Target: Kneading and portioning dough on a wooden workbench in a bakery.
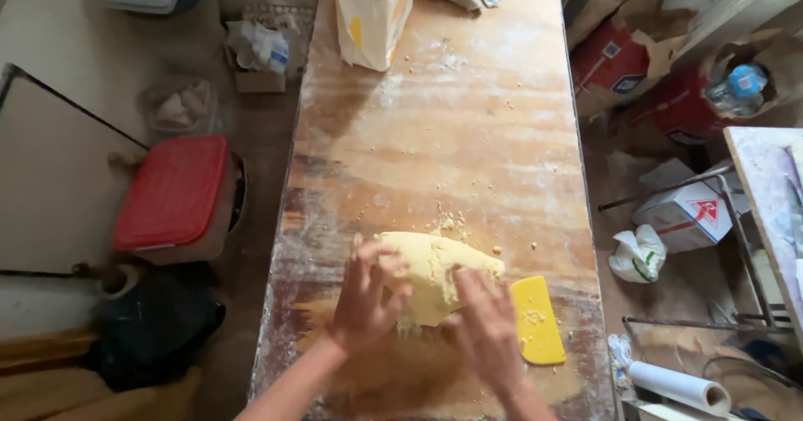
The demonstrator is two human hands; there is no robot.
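Bare floured table [468, 136] beyond dough [435, 279]; yellow scraper [537, 320] right, flour bag [372, 11] far end.

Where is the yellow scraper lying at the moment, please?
In the head view, the yellow scraper lies flat on the wooden table, just right of the right hand and the dough.

On the table [468, 136], the dough [435, 279] lies left of the scraper [535, 320], the flour bag [372, 11] far behind

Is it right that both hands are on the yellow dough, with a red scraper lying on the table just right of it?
Not quite. The scraper is yellow, not red, as the head view shows. The rest holds: left hand and right hand are on the yellow dough, on the table.
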